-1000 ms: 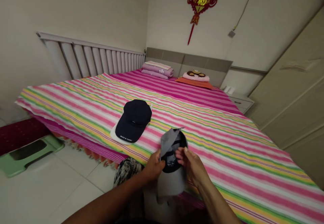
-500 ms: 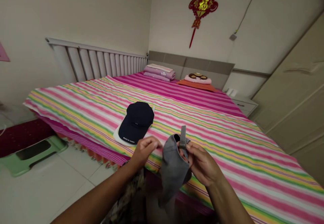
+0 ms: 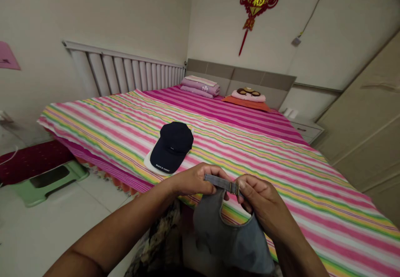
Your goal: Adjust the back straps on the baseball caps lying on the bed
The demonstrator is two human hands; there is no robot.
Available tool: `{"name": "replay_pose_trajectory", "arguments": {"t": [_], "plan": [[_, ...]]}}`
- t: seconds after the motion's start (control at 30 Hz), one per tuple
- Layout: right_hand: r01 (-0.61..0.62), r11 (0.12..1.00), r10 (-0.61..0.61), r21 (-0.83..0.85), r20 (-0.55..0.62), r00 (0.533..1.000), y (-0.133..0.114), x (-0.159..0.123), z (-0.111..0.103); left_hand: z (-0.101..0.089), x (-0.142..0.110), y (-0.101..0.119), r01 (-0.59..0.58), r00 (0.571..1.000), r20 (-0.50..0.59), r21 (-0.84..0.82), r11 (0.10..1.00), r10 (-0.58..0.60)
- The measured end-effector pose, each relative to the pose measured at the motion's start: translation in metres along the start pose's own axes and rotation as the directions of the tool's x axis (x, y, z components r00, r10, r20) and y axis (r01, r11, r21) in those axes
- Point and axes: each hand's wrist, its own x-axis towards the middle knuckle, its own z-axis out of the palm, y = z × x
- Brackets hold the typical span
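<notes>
A grey baseball cap [image 3: 215, 222] is held between my two hands at the bed's near edge, its back opening turned toward me. My left hand [image 3: 200, 180] pinches the left end of the cap's back strap [image 3: 220, 182]. Close to the metal buckle [image 3: 234, 188], my right hand [image 3: 259, 195] grips the strap's other end. The cap's brim is out of sight. Farther up on the bed a navy cap [image 3: 175, 141] with white lettering on its brim lies on top of a white cap [image 3: 149, 165], of which only an edge shows.
The bed wears a striped sheet [image 3: 109, 122]. Folded bedding [image 3: 200, 87] and a pink pillow stack [image 3: 248, 96] lie by the headboard [image 3: 215, 70]. A green stool [image 3: 53, 183] stands on the floor at left. A white radiator [image 3: 125, 68] lines the wall; a nightstand [image 3: 306, 130] is at right.
The grey cap has been turned from its inside showing to its back strap showing. My left hand let go of it, then took hold of the strap. The navy cap stays on the bed.
</notes>
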Motion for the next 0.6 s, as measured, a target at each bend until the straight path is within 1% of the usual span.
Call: {"name": "replay_pose_trajectory", "arguments": {"t": [0.07,0.1,0.17,0.23,0.37,0.5,0.6], "plan": [[0.021,0.999,-0.022,-0.043,-0.031,0.999,0.001,0.000,0.000,0.000,-0.001,-0.004,0.035,0.999,-0.038,-0.083,0.996,-0.038],[0.025,0.998,-0.027,-0.050,-0.044,0.999,0.001,0.000,0.000,0.000,-0.001,-0.006,0.034,0.997,-0.070,-0.131,0.991,-0.044],[0.017,1.000,-0.018,-0.015,-0.058,0.998,0.001,0.000,0.001,0.002,0.000,-0.009,0.015,0.991,-0.124,-0.234,0.972,-0.045],[0.010,0.999,-0.007,0.046,-0.063,0.998,0.001,0.000,0.003,0.005,0.001,-0.013,0.017,0.988,-0.141,-0.314,0.949,-0.065],[0.034,0.995,-0.027,0.094,-0.073,0.997,0.004,0.001,0.006,0.013,0.004,-0.017,0.082,0.986,-0.106,-0.370,0.925,-0.130],[0.046,0.996,-0.043,0.071,-0.046,0.998,0.006,0.000,0.008,0.015,0.004,-0.019,0.044,0.992,-0.095,-0.378,0.925,-0.086],[0.092,0.996,-0.093,-0.020,-0.057,0.994,0.005,-0.002,0.008,0.015,0.002,-0.019,0.018,0.992,-0.105,-0.393,0.919,-0.065]]}}
